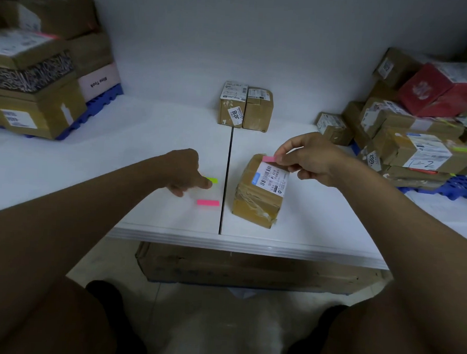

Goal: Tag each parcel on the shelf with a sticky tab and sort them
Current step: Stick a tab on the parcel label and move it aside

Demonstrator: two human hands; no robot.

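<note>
Head view, right hand: the right hand (pixel 307 160) pinches a pink sticky tab (pixel 269 159) between thumb and fingertips, at the far top edge of the parcel in front.
Head view, left hand: the left hand (pixel 186 171) rests on the white shelf (pixel 161 135), fingers curled loosely down over a green tab pad (pixel 212 180); whether it grips the pad I cannot tell.
Parcel in hand: a small brown parcel (pixel 258 190) with a white barcode label lies just right of the dark shelf seam (pixel 227 176), near the front edge.
Spare tabs: a pink tab pad (pixel 208 202) lies just left of the seam, near the green one.
Back of shelf: 2 small parcels (pixel 245 107) stand side by side against the wall; no coloured tab shows on them.
Left stack: a pile of larger cartons (pixel 40 66) on a blue pallet (pixel 104 99); 1 top box shows a pink strip.
Right stack: a heap of parcels (pixel 413 124), some with green or pink strips.
Progress: judged partway; the front parcel is just getting its tab and is not yet sorted, and the 2 at the back seem left to do.
Below: a flat carton (pixel 249 269) sits under the shelf.
</note>
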